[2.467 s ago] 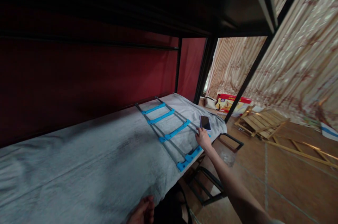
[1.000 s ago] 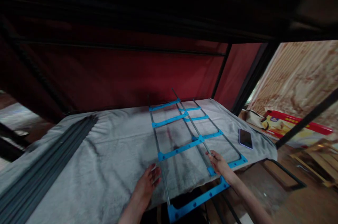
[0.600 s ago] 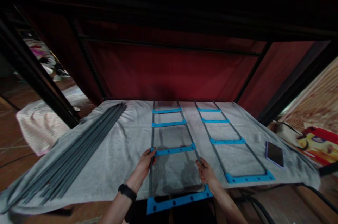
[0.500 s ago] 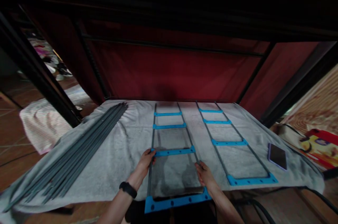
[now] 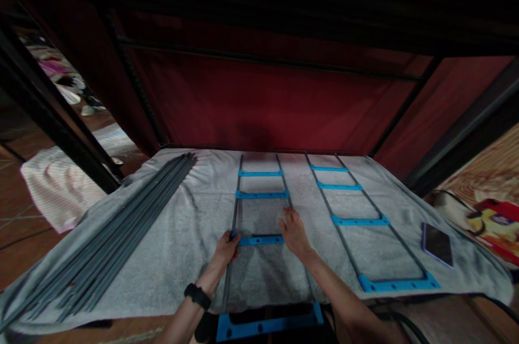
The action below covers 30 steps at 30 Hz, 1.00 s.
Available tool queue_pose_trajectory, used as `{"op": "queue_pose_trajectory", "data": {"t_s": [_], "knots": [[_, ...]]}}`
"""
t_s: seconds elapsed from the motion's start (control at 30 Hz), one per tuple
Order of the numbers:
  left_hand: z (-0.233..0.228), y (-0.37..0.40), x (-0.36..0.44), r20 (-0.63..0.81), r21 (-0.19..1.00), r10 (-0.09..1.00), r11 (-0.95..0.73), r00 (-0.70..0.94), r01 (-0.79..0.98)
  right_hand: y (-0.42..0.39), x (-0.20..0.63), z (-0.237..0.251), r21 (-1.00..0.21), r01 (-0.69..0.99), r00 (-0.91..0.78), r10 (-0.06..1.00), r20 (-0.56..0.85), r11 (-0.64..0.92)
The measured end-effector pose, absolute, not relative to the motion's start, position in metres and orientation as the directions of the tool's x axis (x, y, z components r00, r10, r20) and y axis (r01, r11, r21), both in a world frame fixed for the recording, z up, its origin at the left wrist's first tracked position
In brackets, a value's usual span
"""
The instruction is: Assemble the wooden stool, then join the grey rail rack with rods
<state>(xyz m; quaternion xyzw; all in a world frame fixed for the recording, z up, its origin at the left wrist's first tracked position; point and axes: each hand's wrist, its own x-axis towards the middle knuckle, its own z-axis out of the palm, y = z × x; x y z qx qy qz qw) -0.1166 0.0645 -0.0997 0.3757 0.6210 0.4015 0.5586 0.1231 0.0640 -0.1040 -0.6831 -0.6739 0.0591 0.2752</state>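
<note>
Both hands are down on the nearer of two ladder-like frames. The left hand (image 5: 226, 246), a dark band on its wrist, is curled around the left rail right where a blue crosspiece (image 5: 259, 239) meets it, gripping that joint. The right hand (image 5: 292, 231) lies over the right end of the same crosspiece with the fingers spread forward along the rail; it looks like a flat press rather than a closed grip, though whether the fingers hook the rail I cannot tell. Held at both ends like that, the rung seems to me to be pinned steady from either side.

The left frame (image 5: 261, 195) runs away from the person on a grey cloth (image 5: 194, 225), and its near blue end bar (image 5: 267, 324) hangs past the cloth's edge. That overhang probably comes from the frame being longer than the surface is deep. The second frame (image 5: 357, 219) lies parallel just to the right, flat and untouched, as if set aside.

Further right a dark phone (image 5: 437, 236) rests face up near the cloth's corner, clear of the frames. On the far left a bundle of grey rods (image 5: 133, 219) lies together, slanting, seemingly kept as stock.

A red and yellow box (image 5: 497, 225) on the floor at the right edge carries printing, but it is too blurred to read; no other writing shows
</note>
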Motion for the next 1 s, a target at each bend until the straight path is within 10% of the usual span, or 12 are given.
{"op": "queue_pose_trajectory", "data": {"t_s": [1.0], "knots": [[-0.11, 0.071, -0.12, -0.426, 0.884, 0.902, 0.432, -0.075, 0.179, 0.132, 0.055, -0.13, -0.291, 0.956, 0.068, 0.994, 0.09, -0.039]]}}
